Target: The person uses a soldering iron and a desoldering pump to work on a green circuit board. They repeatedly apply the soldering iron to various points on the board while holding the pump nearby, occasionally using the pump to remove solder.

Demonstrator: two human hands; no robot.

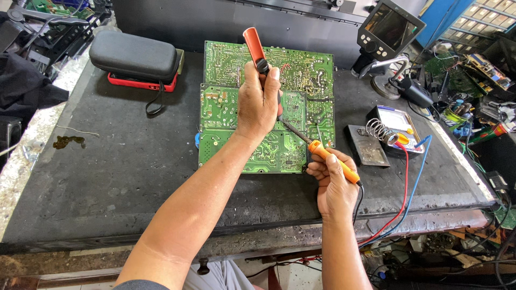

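Hands gripping: left hand [258, 102] orange-handled tool [257, 51], right hand [334, 185] soldering iron [332, 160] (green circuit board [236, 115] beneath).

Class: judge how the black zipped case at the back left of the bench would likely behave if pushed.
The black zipped case looks semi-rigid, so it probably holds its shape. Resting on a red flat box, it may slide off. Its wrist loop looks floppy and would likely trail.

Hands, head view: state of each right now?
Left hand: closed on an orange-handled tool, above the green circuit board.
Right hand: closed on the orange soldering iron.
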